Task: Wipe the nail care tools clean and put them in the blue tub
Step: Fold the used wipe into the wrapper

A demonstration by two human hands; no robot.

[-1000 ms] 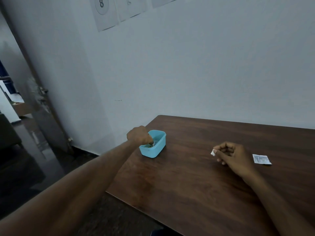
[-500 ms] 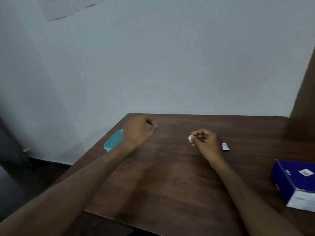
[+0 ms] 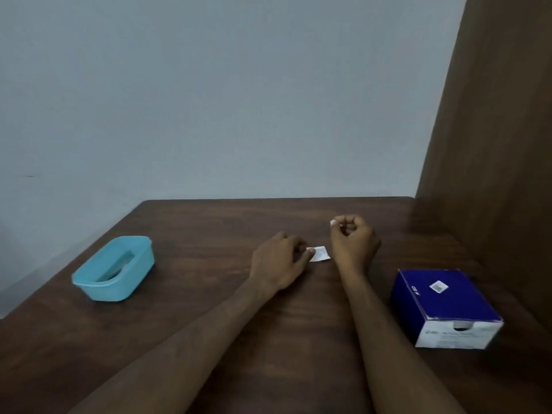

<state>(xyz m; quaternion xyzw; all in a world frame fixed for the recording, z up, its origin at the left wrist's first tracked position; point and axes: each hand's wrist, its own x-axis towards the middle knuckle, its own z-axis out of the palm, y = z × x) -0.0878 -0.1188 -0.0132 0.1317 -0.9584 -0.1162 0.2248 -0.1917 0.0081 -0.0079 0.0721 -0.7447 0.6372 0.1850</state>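
The blue tub (image 3: 115,270) sits near the left edge of the brown table (image 3: 209,318), with something pale lying inside it that I cannot make out. My left hand (image 3: 280,262) rests at the table's middle, its thumb touching a small white sachet (image 3: 319,253) that lies flat. My right hand (image 3: 354,242) hovers just right of the sachet, fingers curled, pinching a small white wipe (image 3: 333,223) at its fingertips. No nail tool shows outside the tub.
A dark blue cardboard box (image 3: 445,306) with a white front stands at the right. A brown wooden panel (image 3: 493,144) rises along the table's right side. A pale wall runs behind the table.
My left hand left the blue tub and moved right to the white sachet. My view swung right, bringing the blue box in. The right hand still pinches the wipe.
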